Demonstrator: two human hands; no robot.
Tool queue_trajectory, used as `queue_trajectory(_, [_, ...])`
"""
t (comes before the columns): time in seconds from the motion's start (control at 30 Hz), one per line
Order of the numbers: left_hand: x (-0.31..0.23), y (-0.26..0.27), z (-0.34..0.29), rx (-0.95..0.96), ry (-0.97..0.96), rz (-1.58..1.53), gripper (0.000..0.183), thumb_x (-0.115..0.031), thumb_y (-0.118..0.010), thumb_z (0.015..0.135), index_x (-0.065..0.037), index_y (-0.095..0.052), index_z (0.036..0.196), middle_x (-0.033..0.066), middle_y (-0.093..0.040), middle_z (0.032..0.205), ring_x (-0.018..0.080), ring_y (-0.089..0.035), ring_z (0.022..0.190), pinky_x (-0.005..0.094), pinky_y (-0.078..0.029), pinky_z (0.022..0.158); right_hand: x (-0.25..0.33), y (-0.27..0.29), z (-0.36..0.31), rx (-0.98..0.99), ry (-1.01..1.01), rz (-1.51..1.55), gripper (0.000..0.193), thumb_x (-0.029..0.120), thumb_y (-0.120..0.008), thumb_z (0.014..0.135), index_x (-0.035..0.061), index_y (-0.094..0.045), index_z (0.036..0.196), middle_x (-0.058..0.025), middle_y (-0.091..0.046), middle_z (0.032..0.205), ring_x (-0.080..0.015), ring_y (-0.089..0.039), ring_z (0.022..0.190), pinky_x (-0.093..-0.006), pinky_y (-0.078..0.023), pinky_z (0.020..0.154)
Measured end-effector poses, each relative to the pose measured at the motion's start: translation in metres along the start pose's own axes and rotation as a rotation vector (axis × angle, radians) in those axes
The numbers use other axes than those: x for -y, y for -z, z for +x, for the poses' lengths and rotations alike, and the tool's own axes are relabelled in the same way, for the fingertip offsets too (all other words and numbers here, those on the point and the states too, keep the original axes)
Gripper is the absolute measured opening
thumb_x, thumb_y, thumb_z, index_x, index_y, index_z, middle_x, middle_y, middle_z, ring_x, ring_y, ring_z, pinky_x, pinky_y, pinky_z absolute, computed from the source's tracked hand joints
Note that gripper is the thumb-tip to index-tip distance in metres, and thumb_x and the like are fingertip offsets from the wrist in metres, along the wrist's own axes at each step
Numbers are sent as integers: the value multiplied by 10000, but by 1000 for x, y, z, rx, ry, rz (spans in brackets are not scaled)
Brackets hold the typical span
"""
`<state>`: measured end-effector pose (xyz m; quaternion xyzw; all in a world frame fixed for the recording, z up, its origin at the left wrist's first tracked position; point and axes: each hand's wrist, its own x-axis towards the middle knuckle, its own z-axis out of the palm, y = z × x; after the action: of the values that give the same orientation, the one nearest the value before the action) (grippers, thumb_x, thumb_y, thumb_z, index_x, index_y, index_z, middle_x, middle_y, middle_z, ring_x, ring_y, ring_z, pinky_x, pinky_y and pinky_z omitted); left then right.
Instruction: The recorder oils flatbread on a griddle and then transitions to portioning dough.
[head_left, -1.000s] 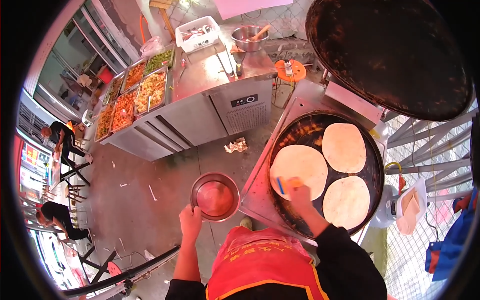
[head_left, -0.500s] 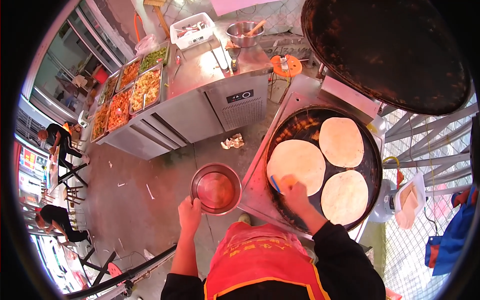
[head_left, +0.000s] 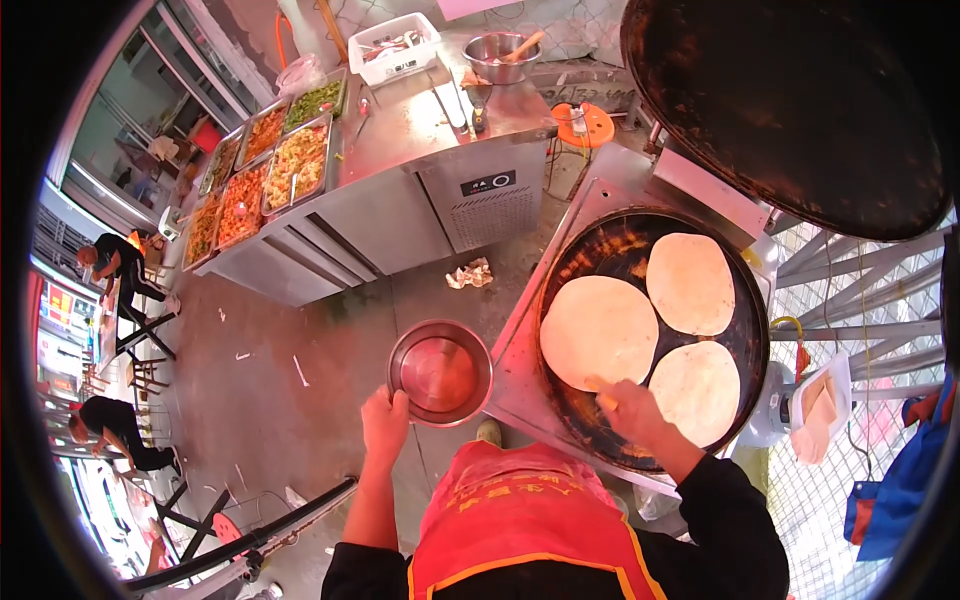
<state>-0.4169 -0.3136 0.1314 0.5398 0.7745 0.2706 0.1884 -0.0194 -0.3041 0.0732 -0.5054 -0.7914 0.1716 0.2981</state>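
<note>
Flatbread (head_left: 598, 331) lies under right hand (head_left: 632, 408) fingertips.

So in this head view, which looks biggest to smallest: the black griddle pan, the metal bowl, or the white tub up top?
1. Black griddle pan, clearly largest.
2. Metal bowl.
3. White tub, though it sits farther away, so its rank below the bowl is unsure.

Three flatbreads (head_left: 598, 331) on round griddle (head_left: 745, 290)

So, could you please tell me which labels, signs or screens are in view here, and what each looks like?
Control panel: small dark rectangle with pale markings, on the steel counter's front.
Signboard: bright red and yellow, at the far left edge.
Apron print: yellow characters on the red apron.
</note>
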Motion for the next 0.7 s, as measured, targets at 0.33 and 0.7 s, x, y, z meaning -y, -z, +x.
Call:
queue_trajectory(0.33, [-5, 6, 6, 16, 73, -43, 238, -156, -501, 789, 60, -518, 691, 248, -551, 640, 409, -572, 622, 449, -440, 588, -42, -54, 88, 62, 187, -79, 272, 3, -492, 733, 112, -608, 954, -110, -555, 837, -310, -549, 820, -416, -469, 677])
queue_trajectory(0.7, [-47, -4, 12, 159, -46, -138, 217, -162, -493, 793, 23, -596, 844, 247, -577, 722, 427, -586, 719, 474, -456, 651, -69, 3, 1, -388, -750, 164, 285, 228, -568, 855, -39, -636, 779, -117, -597, 579, -190, -608, 547, -331, -453, 518])
